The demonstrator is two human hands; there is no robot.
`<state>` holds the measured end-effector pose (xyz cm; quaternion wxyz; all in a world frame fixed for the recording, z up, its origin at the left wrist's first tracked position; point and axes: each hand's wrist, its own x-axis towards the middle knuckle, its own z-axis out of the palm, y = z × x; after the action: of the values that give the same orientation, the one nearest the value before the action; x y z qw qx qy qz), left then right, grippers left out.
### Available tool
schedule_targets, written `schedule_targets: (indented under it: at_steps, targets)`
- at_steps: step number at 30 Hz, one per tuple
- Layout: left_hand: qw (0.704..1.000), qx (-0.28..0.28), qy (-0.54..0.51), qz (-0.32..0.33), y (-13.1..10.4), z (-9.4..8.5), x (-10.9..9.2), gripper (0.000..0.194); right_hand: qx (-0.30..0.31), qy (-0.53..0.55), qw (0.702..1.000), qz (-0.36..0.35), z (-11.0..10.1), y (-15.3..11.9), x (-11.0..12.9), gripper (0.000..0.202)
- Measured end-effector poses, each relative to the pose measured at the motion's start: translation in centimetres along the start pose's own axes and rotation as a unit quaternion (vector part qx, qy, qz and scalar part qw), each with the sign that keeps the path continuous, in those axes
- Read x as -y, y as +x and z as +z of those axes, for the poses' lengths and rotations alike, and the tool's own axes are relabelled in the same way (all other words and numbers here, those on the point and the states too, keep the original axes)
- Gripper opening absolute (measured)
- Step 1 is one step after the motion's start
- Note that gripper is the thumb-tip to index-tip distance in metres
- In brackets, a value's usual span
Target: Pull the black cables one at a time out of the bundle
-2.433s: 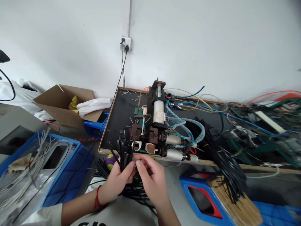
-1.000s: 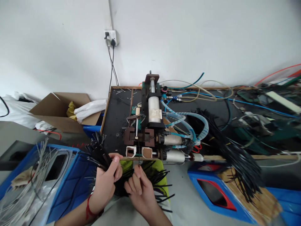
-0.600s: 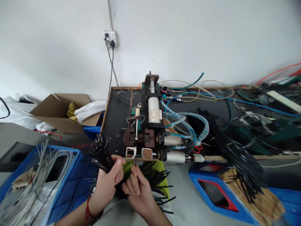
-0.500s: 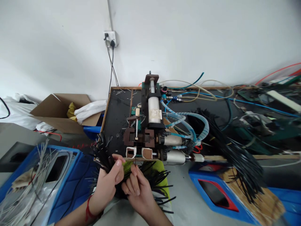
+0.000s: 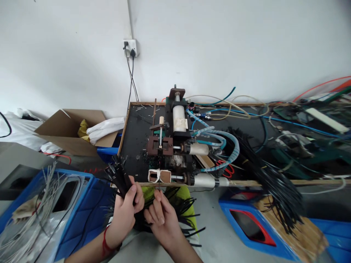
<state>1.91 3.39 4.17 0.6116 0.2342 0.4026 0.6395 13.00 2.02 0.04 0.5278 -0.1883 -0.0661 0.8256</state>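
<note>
My left hand is closed around a bundle of black cables, their cut ends pointing up and away from me. My right hand pinches a single thin black cable between thumb and finger, just in front of the pneumatic machine. That cable runs up into the front clamp pads, which are pressed together on it. Behind them the brown jaw block of the machine sits farther back. More black cables lie over my lap on a yellow-green cloth.
The machine's white cylinder and blue air hoses stand on the black bench. A large black cable bundle hangs over the front edge on the right. Blue bins flank me, and a cardboard box stands at the left.
The front clamp pads have come together around the cable. The brown jaw block has slid back toward the wall and its halves have drawn together. My hands have hardly moved.
</note>
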Motion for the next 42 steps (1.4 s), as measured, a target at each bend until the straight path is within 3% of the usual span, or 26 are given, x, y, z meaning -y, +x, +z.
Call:
schedule_targets:
  at_steps: [4, 9, 16, 19, 20, 23, 24, 25, 26, 29, 32, 34, 38, 42]
  targets:
    - [0.999, -0.029, 0.033, -0.015, -0.4, 0.2, -0.2, 0.035, -0.048, -0.121, 0.989, -0.068, -0.2, -0.1, 0.1, 0.034]
    - [0.994, -0.056, 0.084, -0.041, -0.7, 0.2, -0.1, 0.048, -0.094, -0.316, 0.936, -0.124, -0.6, -0.5, 1.1, 0.044]
    - [0.992, 0.031, 0.12, -0.022, -0.7, -0.6, 0.5, 0.048, -0.094, -0.47, 0.864, -0.155, -1.1, -2.9, 2.0, 0.045]
    - [0.991, 0.048, 0.128, -0.011, -0.8, -0.9, 0.6, 0.046, -0.14, -0.594, 0.779, -0.143, -3.7, -5.7, 3.5, 0.05]
    - [0.99, 0.051, 0.132, -0.011, -0.8, -1.0, 0.6, 0.046, -0.16, -0.649, 0.733, -0.123, -4.7, -6.8, 4.4, 0.053]
    - [0.987, 0.062, 0.149, -0.019, -0.9, -1.4, 0.9, 0.049, -0.213, -0.807, 0.55, -0.046, -6.3, -9.6, 7.0, 0.053]
    - [0.986, 0.065, 0.154, -0.024, -1.0, -1.4, 1.0, 0.049, -0.215, -0.829, 0.515, -0.04, -5.9, -10.0, 7.6, 0.05]
    - [0.984, 0.068, 0.159, -0.029, -1.0, -1.3, 1.0, 0.05, -0.201, -0.836, 0.508, -0.045, -5.1, -10.1, 8.0, 0.048]
    - [0.983, 0.072, 0.163, -0.034, -1.1, -1.2, 1.1, 0.049, -0.17, -0.828, 0.532, -0.058, -3.8, -9.9, 8.0, 0.045]
    - [0.98, 0.082, 0.171, -0.053, -1.3, -0.3, 1.1, 0.05, -0.131, -0.73, 0.644, -0.186, 1.2, -7.2, 6.9, 0.033]
    - [0.981, 0.055, 0.167, -0.081, -1.6, 0.4, 1.1, 0.053, -0.091, -0.638, 0.732, -0.221, 4.6, -3.7, 5.2, 0.024]
    - [0.982, 0.04, 0.166, -0.087, -1.7, 0.4, 1.2, 0.055, -0.073, -0.585, 0.777, -0.22, 5.2, -2.1, 4.3, 0.019]
    - [0.981, 0.059, 0.18, -0.053, -1.5, -0.3, 1.5, 0.049, -0.047, -0.47, 0.849, -0.239, 4.3, -1.6, 3.6, 0.022]
    - [0.989, 0.004, 0.146, 0.014, -0.6, -0.7, 1.4, 0.045, -0.089, -0.399, 0.854, -0.321, 2.7, -2.4, 3.4, 0.022]
